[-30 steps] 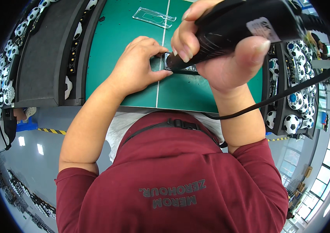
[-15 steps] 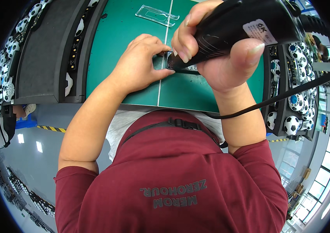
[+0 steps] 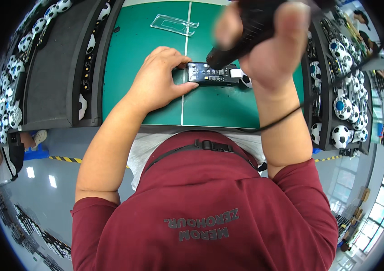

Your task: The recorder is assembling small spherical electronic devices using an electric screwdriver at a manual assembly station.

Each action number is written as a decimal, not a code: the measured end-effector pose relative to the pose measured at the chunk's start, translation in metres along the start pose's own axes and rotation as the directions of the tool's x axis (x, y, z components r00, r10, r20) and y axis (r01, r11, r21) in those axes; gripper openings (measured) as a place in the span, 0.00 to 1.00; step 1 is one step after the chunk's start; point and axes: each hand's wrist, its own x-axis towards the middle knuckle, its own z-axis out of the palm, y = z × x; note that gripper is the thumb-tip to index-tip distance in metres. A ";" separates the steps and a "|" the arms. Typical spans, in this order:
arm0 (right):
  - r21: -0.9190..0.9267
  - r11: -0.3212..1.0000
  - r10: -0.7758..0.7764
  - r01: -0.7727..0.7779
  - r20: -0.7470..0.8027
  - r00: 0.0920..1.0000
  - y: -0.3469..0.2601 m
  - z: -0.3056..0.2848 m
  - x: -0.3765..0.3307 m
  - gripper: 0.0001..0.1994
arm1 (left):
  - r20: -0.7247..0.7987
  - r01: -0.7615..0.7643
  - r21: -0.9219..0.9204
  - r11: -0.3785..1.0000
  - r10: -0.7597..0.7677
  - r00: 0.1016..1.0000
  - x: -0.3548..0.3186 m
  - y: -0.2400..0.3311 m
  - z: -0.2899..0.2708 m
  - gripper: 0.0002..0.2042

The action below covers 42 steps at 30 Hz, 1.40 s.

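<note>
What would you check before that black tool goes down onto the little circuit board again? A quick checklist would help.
1. Circuit board flat on the green mat: ok.
2. Left hand steadies the board's left end: ok.
3. Right hand grips the black power tool firmly: ok.
4. Tool tip lined up on the board: cannot tell, blurred.
5. Tool cable off the board: ok.
6. Clear plastic cover out of the way: ok.

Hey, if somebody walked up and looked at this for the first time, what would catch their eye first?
Probably the right hand, large and blurred near the camera, gripping a black corded power tool whose tip points down at a small dark circuit board on the green mat. The left hand steadies that board's left end. Black trays of small football-patterned balls flank the mat.
</note>
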 end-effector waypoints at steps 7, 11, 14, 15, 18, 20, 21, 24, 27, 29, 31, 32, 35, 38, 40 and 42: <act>-0.048 0.999 0.018 -0.025 -0.144 0.989 -0.002 -0.028 0.002 0.32 | 0.007 0.003 0.017 1.000 -0.003 1.000 -0.001 0.005 0.000 0.21; -0.069 0.996 0.040 -0.054 -0.201 0.979 0.006 -0.069 -0.008 0.32 | 0.078 0.048 0.062 0.997 -0.052 0.996 0.003 0.009 -0.001 0.23; -0.083 0.993 0.058 -0.079 -0.232 0.971 0.011 -0.095 -0.023 0.32 | 0.047 -0.035 0.091 0.995 0.030 0.998 0.005 0.016 -0.001 0.23; -0.090 0.992 0.064 -0.088 -0.240 0.969 0.015 -0.106 -0.022 0.32 | 0.028 -0.071 0.102 0.992 0.069 0.997 0.006 0.019 -0.001 0.22; -0.110 0.987 0.082 -0.115 -0.268 0.960 0.029 -0.133 -0.016 0.32 | 0.086 -0.009 0.009 1.000 0.008 0.996 0.014 0.023 -0.008 0.22; -0.125 0.983 0.093 -0.133 -0.284 0.954 0.026 -0.121 -0.015 0.32 | 0.255 0.225 -0.172 0.959 -0.177 0.951 0.025 0.018 -0.018 0.20; -0.132 0.981 0.099 -0.143 -0.292 0.951 0.027 -0.122 -0.016 0.32 | 0.348 0.347 -0.242 0.906 -0.252 0.903 0.030 0.014 -0.020 0.20; -0.221 0.956 0.137 -0.194 -0.248 0.959 0.028 -0.119 -0.020 0.29 | 0.328 0.335 -0.382 0.861 -0.212 0.921 0.047 -0.011 -0.021 0.17; -0.312 0.920 0.179 -0.237 -0.203 0.963 0.031 -0.118 -0.022 0.26 | 0.465 0.478 -0.448 0.755 -0.259 0.846 0.068 -0.013 -0.033 0.20; -0.422 0.871 0.211 -0.251 -0.139 0.968 0.033 -0.120 -0.020 0.26 | 0.514 0.608 -0.482 0.631 -0.358 0.779 0.078 -0.015 -0.034 0.21; -0.527 0.812 0.248 -0.250 -0.077 0.966 0.036 -0.122 -0.017 0.26 | 0.566 0.715 -0.502 0.487 -0.440 0.697 0.082 -0.016 -0.035 0.22; -0.527 0.812 0.249 -0.252 -0.077 0.965 0.040 -0.123 -0.017 0.26 | 0.567 0.716 -0.501 0.486 -0.441 0.696 0.082 -0.014 -0.035 0.22; -0.774 0.561 0.307 -0.292 -0.132 0.942 0.064 -0.122 -0.018 0.25 | 0.487 0.642 -0.546 0.539 -0.420 0.766 0.083 -0.007 -0.034 0.21; -0.849 0.419 0.364 -0.321 -0.167 0.916 0.073 -0.123 -0.017 0.24 | 0.397 0.565 -0.562 0.604 -0.403 0.825 0.080 -0.002 -0.042 0.21; -0.868 0.328 0.445 -0.373 -0.207 0.871 0.076 -0.124 -0.014 0.23 | 0.276 0.455 -0.551 0.699 -0.362 0.891 0.077 0.004 -0.050 0.22; -0.873 0.277 0.487 -0.403 -0.234 0.841 0.083 -0.124 -0.013 0.23 | 0.222 0.399 -0.538 0.743 -0.332 0.917 0.071 0.008 -0.053 0.23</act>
